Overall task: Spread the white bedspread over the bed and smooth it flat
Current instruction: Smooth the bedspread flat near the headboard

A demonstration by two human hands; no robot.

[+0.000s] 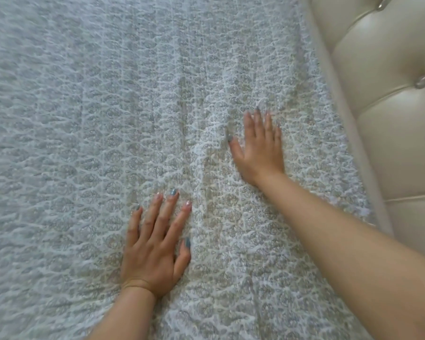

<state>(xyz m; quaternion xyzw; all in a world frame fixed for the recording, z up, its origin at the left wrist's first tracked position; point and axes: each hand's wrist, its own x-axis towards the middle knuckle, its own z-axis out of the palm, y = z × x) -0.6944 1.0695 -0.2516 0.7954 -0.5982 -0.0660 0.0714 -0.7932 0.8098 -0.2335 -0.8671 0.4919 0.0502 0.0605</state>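
The white bedspread (88, 123), with a raised grey-white lace pattern, covers nearly the whole view. My left hand (155, 244) lies palm down on it near the lower middle, fingers spread and flat. My right hand (258, 148) lies palm down farther up and to the right, fingers apart, arm stretched out from the lower right. Shallow lengthwise creases run through the cloth between and above the two hands. Neither hand holds anything.
A cream tufted headboard (388, 114) with shiny buttons stands along the right side. The bedspread's edge meets it just right of my right hand.
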